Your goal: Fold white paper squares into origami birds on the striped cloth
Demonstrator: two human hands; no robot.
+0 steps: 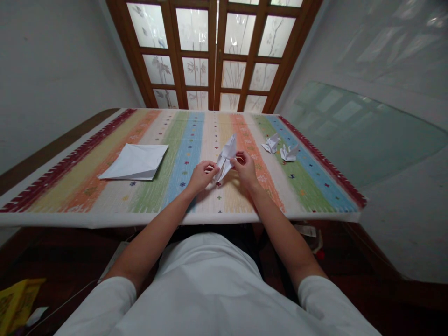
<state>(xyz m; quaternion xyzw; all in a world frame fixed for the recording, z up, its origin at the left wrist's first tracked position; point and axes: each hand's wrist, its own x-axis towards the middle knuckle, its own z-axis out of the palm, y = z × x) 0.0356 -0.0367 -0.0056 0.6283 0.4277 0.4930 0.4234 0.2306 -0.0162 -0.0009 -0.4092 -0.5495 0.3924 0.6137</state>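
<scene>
A folded white paper piece (227, 155) stands tilted above the middle of the striped table cloth (105, 186). My left hand (202, 175) pinches its lower left edge with closed fingers. My right hand (246, 169) grips its right side, fingers curled round the fold. Both hands hover just above the cloth. The paper's pointed tip rises away from me.
A stack of flat white paper sheets (136, 161) lies to the left. Two finished folded paper figures (271, 143) (290, 152) sit at the right. A glass tabletop (367, 130) extends on the right. Wooden doors with frosted panes (213, 51) stand behind.
</scene>
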